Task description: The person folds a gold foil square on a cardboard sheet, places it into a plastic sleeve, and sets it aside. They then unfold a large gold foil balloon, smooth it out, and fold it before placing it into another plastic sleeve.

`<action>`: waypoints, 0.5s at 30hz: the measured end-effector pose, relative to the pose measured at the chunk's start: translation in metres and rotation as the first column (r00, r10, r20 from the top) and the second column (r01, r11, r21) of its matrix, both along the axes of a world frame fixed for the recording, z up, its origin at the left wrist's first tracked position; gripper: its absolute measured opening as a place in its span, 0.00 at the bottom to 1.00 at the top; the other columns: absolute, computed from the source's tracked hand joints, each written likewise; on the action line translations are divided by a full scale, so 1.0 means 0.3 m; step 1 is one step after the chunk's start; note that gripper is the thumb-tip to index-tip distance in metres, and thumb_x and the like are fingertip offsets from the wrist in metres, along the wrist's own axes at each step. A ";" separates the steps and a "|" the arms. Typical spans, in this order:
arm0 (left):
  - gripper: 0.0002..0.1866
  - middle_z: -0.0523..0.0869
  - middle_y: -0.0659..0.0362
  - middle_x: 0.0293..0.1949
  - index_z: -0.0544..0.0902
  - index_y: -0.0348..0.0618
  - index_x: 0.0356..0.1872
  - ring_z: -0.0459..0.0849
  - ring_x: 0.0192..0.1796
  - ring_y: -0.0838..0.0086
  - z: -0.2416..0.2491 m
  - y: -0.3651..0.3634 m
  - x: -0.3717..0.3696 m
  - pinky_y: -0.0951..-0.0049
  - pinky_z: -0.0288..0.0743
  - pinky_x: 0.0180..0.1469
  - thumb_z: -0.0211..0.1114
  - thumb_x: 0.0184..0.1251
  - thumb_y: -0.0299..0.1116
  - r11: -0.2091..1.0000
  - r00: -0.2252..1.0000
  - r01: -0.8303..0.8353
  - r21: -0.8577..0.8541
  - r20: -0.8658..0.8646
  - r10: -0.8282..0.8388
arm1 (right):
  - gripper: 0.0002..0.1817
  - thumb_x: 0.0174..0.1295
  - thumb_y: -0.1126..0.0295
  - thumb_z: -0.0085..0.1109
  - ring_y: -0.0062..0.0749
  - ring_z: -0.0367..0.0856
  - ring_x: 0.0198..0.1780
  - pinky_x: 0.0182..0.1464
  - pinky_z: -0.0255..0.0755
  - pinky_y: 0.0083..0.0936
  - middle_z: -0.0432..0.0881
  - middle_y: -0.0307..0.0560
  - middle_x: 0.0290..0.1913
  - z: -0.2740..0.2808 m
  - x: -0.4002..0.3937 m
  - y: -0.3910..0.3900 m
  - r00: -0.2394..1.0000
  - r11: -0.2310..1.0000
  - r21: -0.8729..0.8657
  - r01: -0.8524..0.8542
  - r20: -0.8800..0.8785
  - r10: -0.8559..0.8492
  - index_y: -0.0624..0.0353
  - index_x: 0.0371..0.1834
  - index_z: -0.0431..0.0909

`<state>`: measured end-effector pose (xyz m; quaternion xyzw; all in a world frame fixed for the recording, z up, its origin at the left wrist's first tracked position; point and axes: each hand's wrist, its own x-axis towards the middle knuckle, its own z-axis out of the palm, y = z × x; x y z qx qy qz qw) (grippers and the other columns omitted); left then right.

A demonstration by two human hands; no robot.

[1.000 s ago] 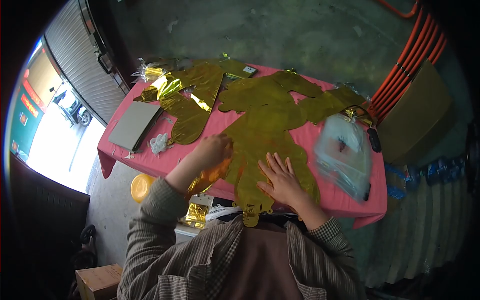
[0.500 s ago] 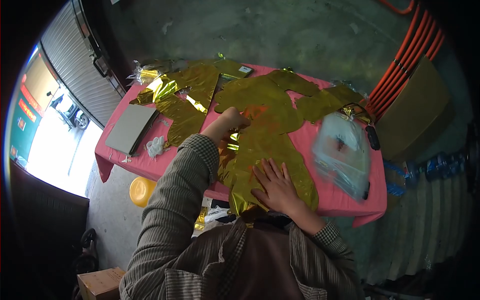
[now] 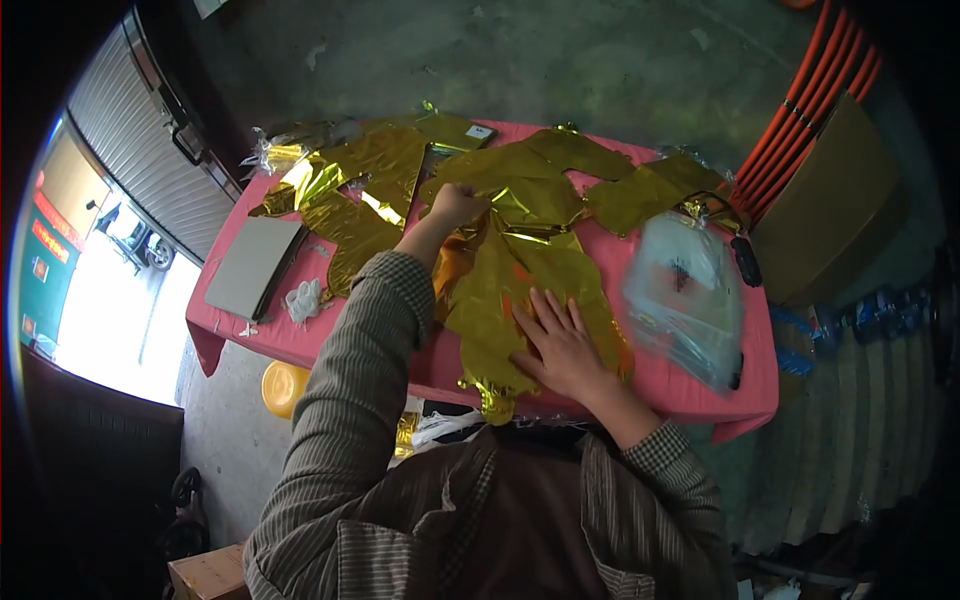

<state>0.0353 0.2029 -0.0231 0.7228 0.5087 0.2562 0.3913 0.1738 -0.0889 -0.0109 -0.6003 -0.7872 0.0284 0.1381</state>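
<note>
A flat gold foil balloon lies across the middle of the table, its narrow tail hanging at the front edge. My left hand is closed on the foil at the balloon's far part, where it is pulled up into shiny creases. On the near part, my right hand rests flat with its fingers spread. More gold foil pieces lie to the left and beyond my left hand. Another gold foil piece is at the far right. Where one sheet ends and another begins is hard to make out.
A pink cloth covers the table. On it are a grey laptop-like slab, crumpled white plastic, a clear plastic bag and a black object. A yellow tub and a cardboard box are on the floor.
My left hand has moved away from me, drawing the foil up into folds. My right hand has shifted slightly forward, still flat. The balloon's near end now shows more fully.
</note>
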 end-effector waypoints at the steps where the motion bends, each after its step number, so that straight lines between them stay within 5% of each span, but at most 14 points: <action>1: 0.16 0.81 0.57 0.22 0.81 0.39 0.27 0.78 0.26 0.73 -0.006 0.006 0.000 0.71 0.73 0.32 0.72 0.48 0.42 1.000 0.996 -0.008 0.029 -0.092 0.011 | 0.36 0.61 0.44 0.49 0.49 0.47 0.74 0.72 0.36 0.50 0.52 0.56 0.72 -0.003 -0.004 0.011 1.000 0.997 -0.073 -0.007 -0.021 0.005 0.51 0.70 0.59; 5: 0.24 0.84 0.51 0.40 0.81 0.44 0.47 0.82 0.43 0.60 -0.026 -0.011 -0.034 0.64 0.76 0.47 0.71 0.48 0.45 0.969 0.982 -0.035 0.244 -0.174 0.079 | 0.36 0.64 0.45 0.46 0.47 0.41 0.75 0.73 0.32 0.47 0.48 0.55 0.74 -0.007 -0.006 0.019 0.999 0.987 -0.159 -0.030 -0.022 0.027 0.50 0.72 0.55; 6: 0.23 0.82 0.50 0.45 0.79 0.46 0.49 0.79 0.50 0.56 -0.025 -0.032 -0.049 0.59 0.74 0.52 0.69 0.51 0.42 0.881 0.977 -0.020 0.473 -0.179 0.118 | 0.36 0.64 0.45 0.45 0.46 0.41 0.76 0.73 0.31 0.46 0.48 0.54 0.74 -0.019 -0.002 0.020 0.999 0.988 -0.152 -0.031 -0.031 0.027 0.49 0.72 0.54; 7: 0.23 0.82 0.50 0.45 0.79 0.46 0.49 0.79 0.50 0.56 0.009 -0.065 -0.073 0.59 0.74 0.52 0.69 0.51 0.42 0.885 0.976 -0.026 0.466 -0.180 0.123 | 0.36 0.64 0.45 0.45 0.46 0.41 0.76 0.73 0.31 0.46 0.48 0.54 0.74 -0.021 -0.003 0.016 0.999 0.986 -0.161 -0.038 -0.032 0.033 0.49 0.72 0.54; 9: 0.23 0.80 0.50 0.49 0.78 0.48 0.52 0.77 0.53 0.56 0.081 -0.137 -0.140 0.60 0.71 0.55 0.67 0.53 0.40 0.800 0.938 0.280 0.531 -0.330 -0.109 | 0.35 0.65 0.45 0.44 0.45 0.41 0.76 0.73 0.31 0.47 0.47 0.53 0.74 -0.015 -0.006 0.012 0.999 0.989 -0.143 -0.039 -0.033 0.035 0.49 0.72 0.54; 12: 0.28 0.75 0.49 0.56 0.74 0.49 0.57 0.72 0.60 0.56 0.134 -0.251 -0.248 0.60 0.68 0.59 0.67 0.55 0.43 0.758 0.695 0.652 0.010 -0.407 -0.593 | 0.35 0.65 0.45 0.44 0.45 0.41 0.76 0.73 0.31 0.47 0.47 0.53 0.74 -0.011 -0.009 0.007 0.999 0.988 -0.152 -0.041 -0.017 0.039 0.48 0.72 0.54; 14: 0.31 0.68 0.47 0.64 0.70 0.50 0.63 0.63 0.68 0.56 0.054 -0.368 -0.333 0.58 0.60 0.66 0.63 0.59 0.47 0.685 0.741 0.644 0.341 -0.499 -0.449 | 0.35 0.65 0.45 0.44 0.45 0.42 0.76 0.73 0.32 0.47 0.48 0.53 0.74 -0.011 -0.009 0.003 0.999 0.989 -0.143 -0.043 -0.012 0.041 0.48 0.72 0.54; 15: 0.31 0.68 0.47 0.64 0.70 0.50 0.63 0.63 0.68 0.56 0.040 -0.430 -0.360 0.58 0.60 0.66 0.63 0.59 0.47 0.685 0.741 0.644 0.340 -0.499 -0.449 | 0.35 0.65 0.45 0.44 0.45 0.42 0.75 0.73 0.32 0.48 0.48 0.53 0.74 -0.013 -0.013 0.000 0.999 0.990 -0.138 -0.043 -0.012 0.042 0.48 0.72 0.54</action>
